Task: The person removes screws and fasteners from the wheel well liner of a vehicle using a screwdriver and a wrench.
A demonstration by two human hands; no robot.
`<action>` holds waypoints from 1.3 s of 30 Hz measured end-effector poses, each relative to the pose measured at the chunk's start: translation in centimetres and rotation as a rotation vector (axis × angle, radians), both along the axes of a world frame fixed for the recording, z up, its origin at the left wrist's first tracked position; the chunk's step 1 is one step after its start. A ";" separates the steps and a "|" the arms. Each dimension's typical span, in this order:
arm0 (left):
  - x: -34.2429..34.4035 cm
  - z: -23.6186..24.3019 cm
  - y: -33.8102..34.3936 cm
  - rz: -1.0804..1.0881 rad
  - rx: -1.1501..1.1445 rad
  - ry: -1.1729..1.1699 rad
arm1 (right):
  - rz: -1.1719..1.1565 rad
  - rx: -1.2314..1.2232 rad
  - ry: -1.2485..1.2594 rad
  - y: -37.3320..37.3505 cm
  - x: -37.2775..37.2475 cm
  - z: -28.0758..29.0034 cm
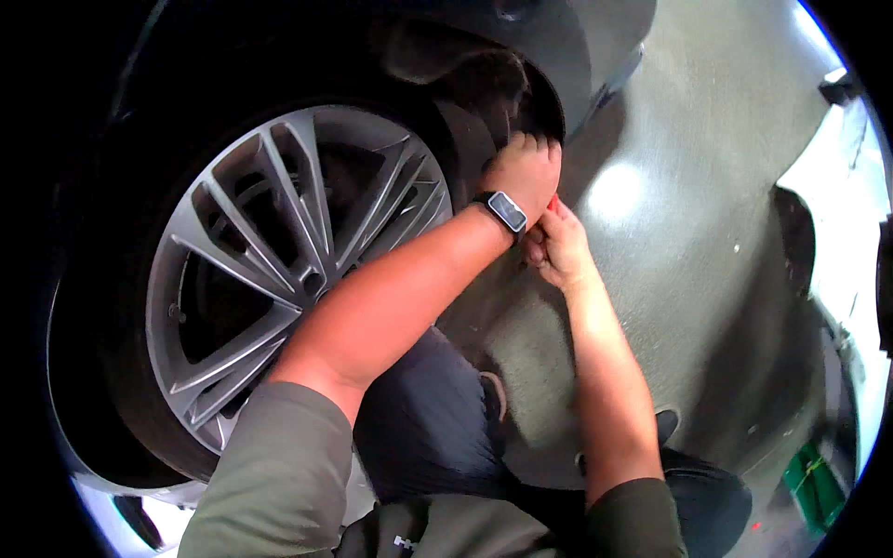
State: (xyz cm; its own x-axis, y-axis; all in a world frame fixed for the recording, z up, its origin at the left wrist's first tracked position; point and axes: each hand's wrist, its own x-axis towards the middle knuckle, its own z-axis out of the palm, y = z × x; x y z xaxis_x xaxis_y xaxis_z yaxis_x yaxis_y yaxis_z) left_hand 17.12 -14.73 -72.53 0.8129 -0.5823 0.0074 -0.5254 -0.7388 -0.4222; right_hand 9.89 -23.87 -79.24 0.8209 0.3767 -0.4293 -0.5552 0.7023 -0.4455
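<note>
My left hand (524, 175) is closed at the lower end of the car's wheel arch edge (558, 102), its knuckles toward me. What its fingers hold is hidden behind the hand. Just below and to the right, my right hand (561, 249) pinches a small red thing (553, 202), perhaps a tool handle; most of it is covered. The two hands nearly touch. To their left is the car wheel (316, 279), with a silver multi-spoke rim and a black tire (102, 353). The dark wheel arch liner (474, 88) lies just above my left hand.
My left forearm crosses in front of the wheel. My bent knee (423, 409) is below the hands. Shiny grey floor (688, 242) spreads to the right, with a large white panel-like thing (842, 205) and a green object (814, 488) near the right rim.
</note>
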 end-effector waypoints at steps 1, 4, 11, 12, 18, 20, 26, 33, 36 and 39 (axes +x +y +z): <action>0.1 -0.4 0.4 -0.010 -0.019 -0.022 | -0.005 -0.081 0.012 0.2 -0.1 0.3; 0.1 -0.4 -0.5 0.057 -0.031 0.001 | -0.113 -0.459 0.024 1.1 -0.9 -0.3; 1.1 -3.3 -1.9 0.236 -0.115 0.005 | -0.056 -0.582 -0.165 1.6 0.1 -1.9; 1.1 -3.5 -2.0 0.242 -0.087 0.015 | -0.045 -0.583 -0.174 1.2 0.2 -0.9; 2.3 -3.2 -3.4 0.380 -0.203 0.127 | 0.325 -0.641 -0.093 -2.5 1.8 0.8; 3.4 -4.4 -3.5 0.462 -0.306 0.249 | 0.377 -0.535 -0.004 -3.9 2.5 1.4; 6.0 -7.4 -3.6 0.361 0.236 0.326 | 0.583 -0.341 0.000 -6.9 3.9 1.2; 6.3 -7.3 -4.2 0.395 0.113 0.096 | 0.633 -0.292 -0.010 -8.3 4.7 0.9; 6.6 -4.6 -5.9 0.555 -0.003 0.299 | 0.639 -0.244 0.011 -9.1 5.0 0.0; 5.9 -4.4 -6.1 0.623 0.006 0.427 | 0.637 -0.218 0.023 -9.3 5.0 -0.1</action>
